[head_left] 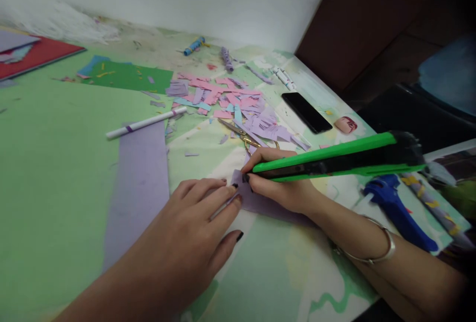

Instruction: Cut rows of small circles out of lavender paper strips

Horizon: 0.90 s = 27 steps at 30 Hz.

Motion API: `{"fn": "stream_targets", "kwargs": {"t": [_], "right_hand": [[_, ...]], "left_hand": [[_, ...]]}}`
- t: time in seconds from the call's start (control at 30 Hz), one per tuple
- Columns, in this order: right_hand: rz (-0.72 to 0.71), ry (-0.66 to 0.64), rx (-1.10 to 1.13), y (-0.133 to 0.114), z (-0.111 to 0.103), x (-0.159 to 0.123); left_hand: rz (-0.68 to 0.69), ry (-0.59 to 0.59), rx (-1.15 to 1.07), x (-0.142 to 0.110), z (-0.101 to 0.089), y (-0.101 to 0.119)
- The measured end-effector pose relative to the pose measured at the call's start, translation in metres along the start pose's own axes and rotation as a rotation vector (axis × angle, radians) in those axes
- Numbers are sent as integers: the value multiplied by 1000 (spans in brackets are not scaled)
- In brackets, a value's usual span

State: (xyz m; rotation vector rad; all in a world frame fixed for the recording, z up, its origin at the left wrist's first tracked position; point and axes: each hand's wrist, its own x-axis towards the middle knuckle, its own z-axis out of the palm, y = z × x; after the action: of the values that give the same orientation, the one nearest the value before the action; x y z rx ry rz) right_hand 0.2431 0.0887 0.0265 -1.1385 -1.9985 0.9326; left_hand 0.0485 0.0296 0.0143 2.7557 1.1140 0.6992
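My right hand grips a long green-and-black box cutter like a pen, its far end rising toward me on the right. Its tip is hidden at my fingertips, over a purple paper strip. My left hand lies with fingers stretched out, fingertips on the strip's left end and thumb apart. Just beyond my right hand, gold-handled scissors lie among paper scraps. A wider purple paper strip runs partly beneath my left forearm, with a white stick with purple bands across its far end.
Pink, purple and blue paper scraps are heaped mid-table, beside a green sheet. A black phone lies at right, near a blue glue gun. Blue and purple paper rolls lie near the wall.
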Motion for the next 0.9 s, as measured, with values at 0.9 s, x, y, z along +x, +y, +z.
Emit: {"fn": "stream_targets", "kwargs": {"t": [0.9], "right_hand": [[-149,-65,257,-9,0,-6]], "left_hand": [[-476,2,-516,0,-19,-1]]}}
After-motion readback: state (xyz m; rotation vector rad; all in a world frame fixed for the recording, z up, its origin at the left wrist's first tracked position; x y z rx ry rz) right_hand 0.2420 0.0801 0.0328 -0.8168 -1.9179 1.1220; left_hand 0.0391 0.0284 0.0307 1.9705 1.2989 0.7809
